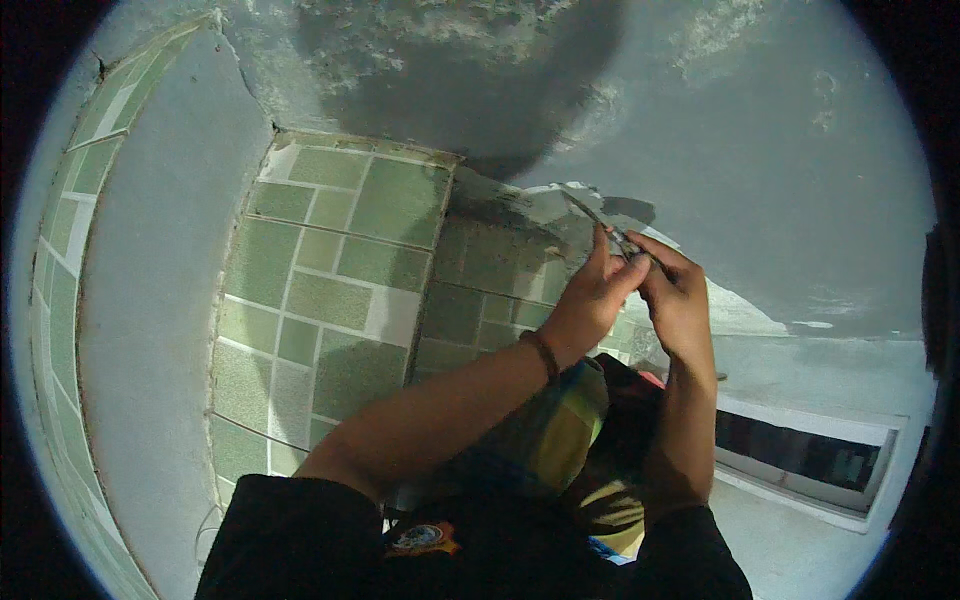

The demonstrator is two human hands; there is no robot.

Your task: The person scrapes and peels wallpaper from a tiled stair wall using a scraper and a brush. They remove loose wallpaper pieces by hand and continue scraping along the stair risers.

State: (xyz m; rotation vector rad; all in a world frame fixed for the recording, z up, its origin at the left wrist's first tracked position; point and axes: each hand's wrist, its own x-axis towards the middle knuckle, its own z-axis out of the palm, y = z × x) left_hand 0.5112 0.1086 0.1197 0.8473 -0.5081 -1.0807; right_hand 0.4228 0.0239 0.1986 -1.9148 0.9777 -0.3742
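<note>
My left hand (603, 283) and my right hand (677, 278) meet in front of me, thumbs close together, both closed on a thin-bladed tool (583, 210). Its narrow, dark metal blade points up and to the left, toward the pale ragged edge of the grey plaster (780, 190). The handle is mostly hidden by my fingers, so its exact kind is unclear. A dark bracelet (541, 355) circles my left wrist. Both forearms reach up from my dark sleeves.
Green patterned tiles (325, 290) lie to the left, with a shaded strip beside them. A smooth grey raised band (160, 270) runs farther left. A white-framed opening (800, 450) is at the lower right. Multicoloured cloth (572, 425) shows beneath my arms.
</note>
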